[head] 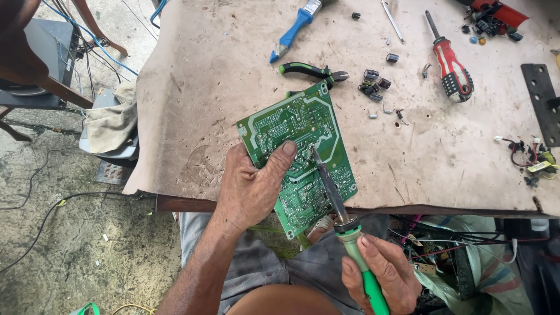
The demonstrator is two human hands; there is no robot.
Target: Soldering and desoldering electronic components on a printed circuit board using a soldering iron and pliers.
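Note:
My left hand (pixel 252 188) grips a green circuit board (pixel 303 125) by its left edge, thumb pressed on the solder side, holding it tilted over the table's front edge. My right hand (pixel 382 274) is closed on the green handle of a soldering iron (pixel 332 189). The iron's dark tip rests on the board near its middle.
On the brown table (pixel 216 76) lie green-handled pliers (pixel 309 70), a red screwdriver (pixel 450 67), a blue-handled brush (pixel 291 32), several loose capacitors (pixel 373 84), a black metal bracket (pixel 542 102) and small wired parts (pixel 534 157). A cloth (pixel 114 122) and cables lie on the floor at left.

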